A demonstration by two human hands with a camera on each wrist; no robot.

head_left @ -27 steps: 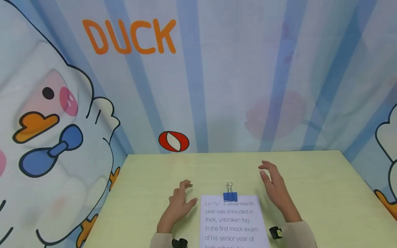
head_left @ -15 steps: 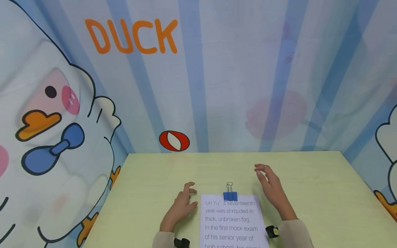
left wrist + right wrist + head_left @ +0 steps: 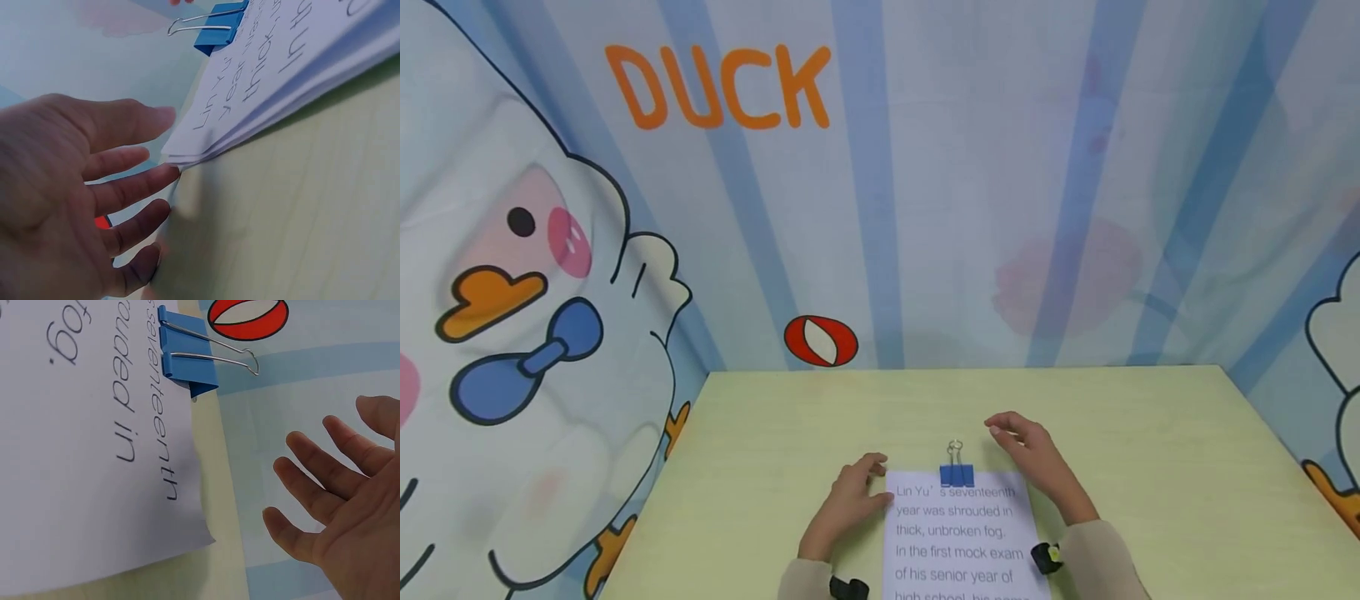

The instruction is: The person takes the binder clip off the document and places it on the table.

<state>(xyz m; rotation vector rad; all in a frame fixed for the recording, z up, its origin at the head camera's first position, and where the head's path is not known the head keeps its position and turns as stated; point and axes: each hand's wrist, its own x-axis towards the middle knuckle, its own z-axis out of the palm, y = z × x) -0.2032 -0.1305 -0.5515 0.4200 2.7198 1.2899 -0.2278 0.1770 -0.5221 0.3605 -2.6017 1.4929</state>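
A stack of printed paper (image 3: 958,533) lies on the table, its lower part cut off by the frame. A blue binder clip (image 3: 957,476) with silver wire handles grips the top edge of the sheets. At the stack's upper left corner is my left hand (image 3: 850,500), fingers spread and loosely bent; in the left wrist view its fingertips come close to the paper corner, and I cannot tell whether they touch. My right hand (image 3: 1037,458) hovers past the upper right corner, fingers relaxed, apart from the paper and clip, as the right wrist view shows.
The pale yellow table (image 3: 760,417) ends at a blue striped curtain (image 3: 955,208) with a printed duck (image 3: 610,400). Each wrist carries a black strapped camera, such as the right wrist camera (image 3: 1045,558).
My left hand has moved right to the paper's corner. My right hand has come left and down, nearer the clip. The paper and clip have stayed put.
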